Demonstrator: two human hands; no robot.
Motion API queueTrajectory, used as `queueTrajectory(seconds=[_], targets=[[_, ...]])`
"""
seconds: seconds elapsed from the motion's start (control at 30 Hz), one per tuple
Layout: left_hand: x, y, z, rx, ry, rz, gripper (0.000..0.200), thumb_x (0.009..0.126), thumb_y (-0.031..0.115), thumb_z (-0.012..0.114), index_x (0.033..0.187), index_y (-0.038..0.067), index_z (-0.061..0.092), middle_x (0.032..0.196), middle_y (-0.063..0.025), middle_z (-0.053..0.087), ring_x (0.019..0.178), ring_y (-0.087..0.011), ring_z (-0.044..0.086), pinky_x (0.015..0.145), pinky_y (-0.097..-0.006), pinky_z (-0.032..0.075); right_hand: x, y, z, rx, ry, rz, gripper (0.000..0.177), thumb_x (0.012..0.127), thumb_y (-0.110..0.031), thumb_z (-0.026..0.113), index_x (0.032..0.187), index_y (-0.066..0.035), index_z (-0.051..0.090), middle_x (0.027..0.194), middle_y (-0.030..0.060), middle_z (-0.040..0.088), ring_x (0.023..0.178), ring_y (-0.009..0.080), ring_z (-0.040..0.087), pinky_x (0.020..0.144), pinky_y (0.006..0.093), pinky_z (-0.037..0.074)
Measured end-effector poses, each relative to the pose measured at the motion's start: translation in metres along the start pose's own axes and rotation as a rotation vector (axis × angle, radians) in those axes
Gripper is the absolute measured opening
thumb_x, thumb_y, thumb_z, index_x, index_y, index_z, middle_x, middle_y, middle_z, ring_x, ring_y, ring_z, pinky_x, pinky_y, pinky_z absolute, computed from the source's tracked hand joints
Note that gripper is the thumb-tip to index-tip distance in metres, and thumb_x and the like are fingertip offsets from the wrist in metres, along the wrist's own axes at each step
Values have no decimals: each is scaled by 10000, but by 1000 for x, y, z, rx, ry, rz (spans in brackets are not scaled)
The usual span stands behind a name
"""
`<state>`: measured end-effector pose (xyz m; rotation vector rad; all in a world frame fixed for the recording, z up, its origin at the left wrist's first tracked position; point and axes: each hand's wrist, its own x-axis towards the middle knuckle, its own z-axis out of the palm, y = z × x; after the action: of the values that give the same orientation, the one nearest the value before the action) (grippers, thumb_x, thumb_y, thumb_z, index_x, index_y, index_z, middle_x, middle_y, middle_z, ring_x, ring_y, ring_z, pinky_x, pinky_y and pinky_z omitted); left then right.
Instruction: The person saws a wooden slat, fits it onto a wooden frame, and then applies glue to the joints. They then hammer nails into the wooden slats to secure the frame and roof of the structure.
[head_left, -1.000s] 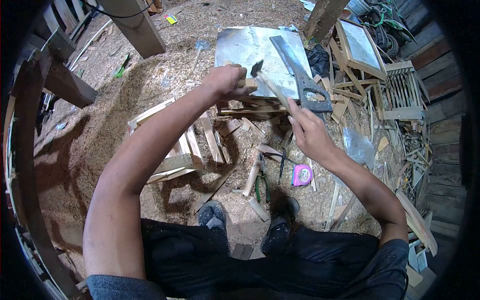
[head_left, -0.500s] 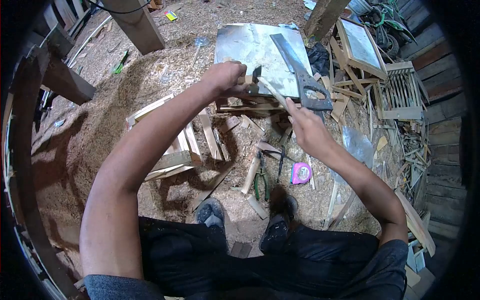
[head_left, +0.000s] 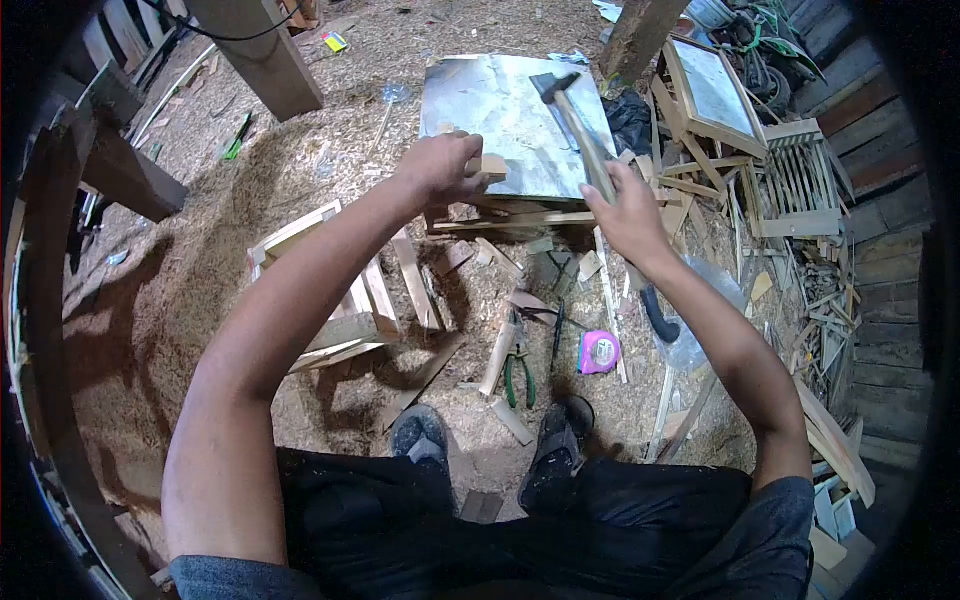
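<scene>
My left hand (head_left: 440, 167) is closed around a small light wood block (head_left: 490, 167) at the near left part of a pale, worn board (head_left: 470, 110). My right hand (head_left: 630, 212) grips a hammer (head_left: 590, 140) by its wooden handle. The dark hammer head is raised over the board, up and to the right of the block. A dark curved grip end shows below my right wrist. Behind the hammer a handsaw lies on the board, mostly hidden by the handle and my hand.
Pliers (head_left: 520, 375), a pink tape measure (head_left: 599, 352) and wood offcuts lie on the shavings-covered floor near my feet. A wooden frame (head_left: 335, 325) stands left. Framed glass (head_left: 710, 85), slatted wood (head_left: 800, 185) and scrap pile up right. Posts (head_left: 260, 60) rise beyond.
The hammer head has swung up and right, away from the wood block. My right hand has shifted slightly right; my left hand stays at nearly the same place with the block.
</scene>
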<state>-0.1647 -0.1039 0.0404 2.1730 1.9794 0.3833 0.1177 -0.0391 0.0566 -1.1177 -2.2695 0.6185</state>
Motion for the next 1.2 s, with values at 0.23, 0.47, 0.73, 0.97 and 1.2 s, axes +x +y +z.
queueTrajectory(seconds=[0.23, 0.47, 0.73, 0.97, 1.2], targets=[[12, -1, 24, 18, 182, 25, 273, 822, 325, 697, 939, 88, 627, 982, -111, 629, 992, -332, 598, 849, -469, 457, 60, -20, 49, 41, -77, 69, 346, 848, -109, 682, 1131, 34, 543, 1018, 218, 681, 967, 374, 665, 872, 452, 502], [5, -17, 22, -56, 139, 44, 342, 833, 294, 704, 1100, 86, 656, 1030, -125, 648, 1032, -321, 605, 871, -454, 469, 76, 0, 78, 6, -79, 4, 379, 841, -81, 667, 1162, 45, 512, 991, 297, 655, 996, 456, 630, 873, 499, 490], [3, -26, 22, -172, 121, 150, 341, 819, 204, 708, 1118, 56, 639, 1036, -140, 647, 1013, -346, 615, 882, -438, 498, 70, 7, 58, -89, 25, -136, 330, 882, -127, 647, 1164, -5, 526, 893, 299, 655, 862, 468, 650, 753, 511, 509], [-3, -26, 21, -78, 89, 194, 359, 805, 177, 714, 1135, 63, 632, 1080, -131, 654, 1031, -335, 628, 884, -440, 500, 76, 18, 10, -55, 91, 1, 352, 863, -179, 705, 1143, -8, 579, 986, 184, 701, 911, 299, 684, 824, 391, 515], [1, -13, 11, -304, 75, -33, 420, 916, 213, 657, 1285, 29, 580, 1094, -165, 686, 966, -313, 681, 858, -392, 531, 48, 15, -1, -159, -62, 140, 381, 821, -186, 736, 1107, 13, 583, 996, 217, 692, 969, 351, 678, 854, 431, 513]])
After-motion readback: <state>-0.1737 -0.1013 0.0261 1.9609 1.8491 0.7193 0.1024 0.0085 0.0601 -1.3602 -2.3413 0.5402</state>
